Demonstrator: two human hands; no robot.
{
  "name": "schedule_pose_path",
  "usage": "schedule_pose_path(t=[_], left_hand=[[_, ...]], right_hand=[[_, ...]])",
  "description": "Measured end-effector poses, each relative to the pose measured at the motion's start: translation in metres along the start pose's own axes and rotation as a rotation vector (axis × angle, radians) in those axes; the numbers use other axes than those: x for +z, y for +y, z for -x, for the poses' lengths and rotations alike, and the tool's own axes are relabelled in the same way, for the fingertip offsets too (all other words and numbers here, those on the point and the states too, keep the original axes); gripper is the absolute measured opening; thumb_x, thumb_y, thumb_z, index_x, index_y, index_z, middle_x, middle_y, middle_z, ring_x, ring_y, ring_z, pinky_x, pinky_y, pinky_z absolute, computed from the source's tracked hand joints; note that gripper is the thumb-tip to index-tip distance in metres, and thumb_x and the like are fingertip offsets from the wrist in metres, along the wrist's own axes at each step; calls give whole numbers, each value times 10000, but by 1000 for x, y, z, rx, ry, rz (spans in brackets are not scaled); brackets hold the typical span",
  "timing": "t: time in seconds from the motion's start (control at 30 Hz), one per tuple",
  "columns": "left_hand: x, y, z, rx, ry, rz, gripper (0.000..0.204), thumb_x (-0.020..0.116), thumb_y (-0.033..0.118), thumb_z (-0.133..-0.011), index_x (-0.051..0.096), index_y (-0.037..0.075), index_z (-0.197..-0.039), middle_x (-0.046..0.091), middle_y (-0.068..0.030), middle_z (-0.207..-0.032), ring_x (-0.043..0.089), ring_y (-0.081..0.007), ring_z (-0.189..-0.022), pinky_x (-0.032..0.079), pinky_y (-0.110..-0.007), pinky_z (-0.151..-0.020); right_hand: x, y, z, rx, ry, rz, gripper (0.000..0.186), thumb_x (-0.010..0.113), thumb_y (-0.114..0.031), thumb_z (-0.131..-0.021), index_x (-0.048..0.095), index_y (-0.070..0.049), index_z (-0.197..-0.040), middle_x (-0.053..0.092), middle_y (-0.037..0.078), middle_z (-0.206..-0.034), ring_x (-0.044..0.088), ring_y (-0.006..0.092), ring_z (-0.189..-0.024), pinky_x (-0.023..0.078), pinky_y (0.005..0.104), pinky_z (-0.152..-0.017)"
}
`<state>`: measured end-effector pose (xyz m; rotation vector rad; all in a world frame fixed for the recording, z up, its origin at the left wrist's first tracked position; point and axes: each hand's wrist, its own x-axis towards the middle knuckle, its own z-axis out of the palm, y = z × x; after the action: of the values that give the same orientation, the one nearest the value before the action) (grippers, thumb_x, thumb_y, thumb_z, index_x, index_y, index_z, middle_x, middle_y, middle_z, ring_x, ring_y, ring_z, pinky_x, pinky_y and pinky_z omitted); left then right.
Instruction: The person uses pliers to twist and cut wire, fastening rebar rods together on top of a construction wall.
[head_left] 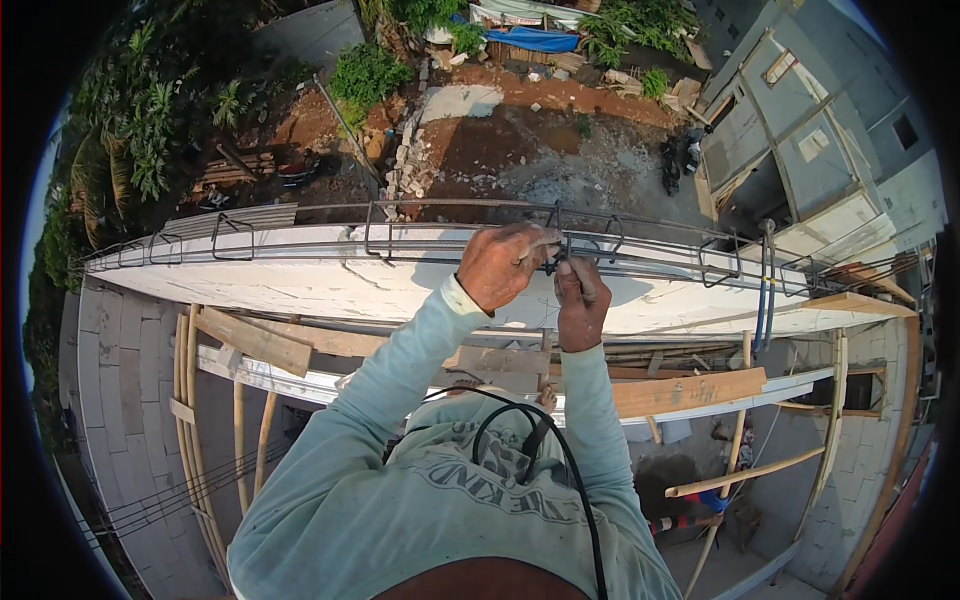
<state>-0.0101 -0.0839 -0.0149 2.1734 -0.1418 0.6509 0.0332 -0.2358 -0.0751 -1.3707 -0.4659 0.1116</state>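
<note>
Head view, dirt yard (520, 140) at twelve o'clock, white block wall (300, 280) below, rebar cage (368, 230) atop, left hand (500, 266) and right hand (585, 305) at it, fingertips partly hidden, whether clamped I cannot tell.

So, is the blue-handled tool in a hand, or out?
Out of hand: the tool is against the steel bars at right, apart from the left fingers and right fingers.

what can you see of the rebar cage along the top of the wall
The rebar cage looks like dark steel: long thin bars running left to right through spaced rectangular stirrups. It lies lengthwise along the pale block wall, curved by the lens. The left hand and right hand work at it near mid-length; a blue-handled tool hangs toward its right end.
</note>
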Motion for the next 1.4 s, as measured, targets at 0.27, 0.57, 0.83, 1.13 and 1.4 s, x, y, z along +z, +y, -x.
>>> schedule_pose_path(t=[0.27,0.57,0.83,1.13,1.4], left_hand=[[-5,4,-13,-1,-19,86,164,692,79,-819,676,-4,-960,659,-137,-832,652,-293,-743,505,-360,-667],[1,3,-16,44,-56,-9,110,655,19,-796,653,-16,-899,621,-171,-828,616,-372,-762,483,-415,-657],[9,11,-14,47,79,-8,134,686,-3,-781,630,-12,-902,624,-137,-821,622,-316,-734,496,-370,-649],[16,-4,-5,274,144,-156,214,703,-26,-744,635,19,-943,622,-125,-869,621,-293,-753,513,-381,-646],[10,-8,2,291,79,-122,391,710,-8,-746,608,11,-1123,629,-147,-991,635,-306,-809,530,-380,-691]], right_hand=[[-1,3,-3,-18,14,23,135,562,-108,-954,602,21,-958,508,19,-831,432,84,-667,365,229,-578],[-1,1,-1,-156,72,218,132,592,-102,-934,627,20,-969,565,72,-838,524,152,-742,434,261,-666],[0,-11,7,-222,198,326,126,628,-115,-912,626,-1,-965,620,103,-843,591,189,-751,467,285,-692],[16,-22,12,-338,314,521,127,632,-69,-889,593,-2,-991,613,111,-827,573,185,-644,456,279,-575],[22,-43,8,-242,276,466,238,665,-42,-845,574,9,-1059,547,81,-749,471,129,-531,389,257,-473]])
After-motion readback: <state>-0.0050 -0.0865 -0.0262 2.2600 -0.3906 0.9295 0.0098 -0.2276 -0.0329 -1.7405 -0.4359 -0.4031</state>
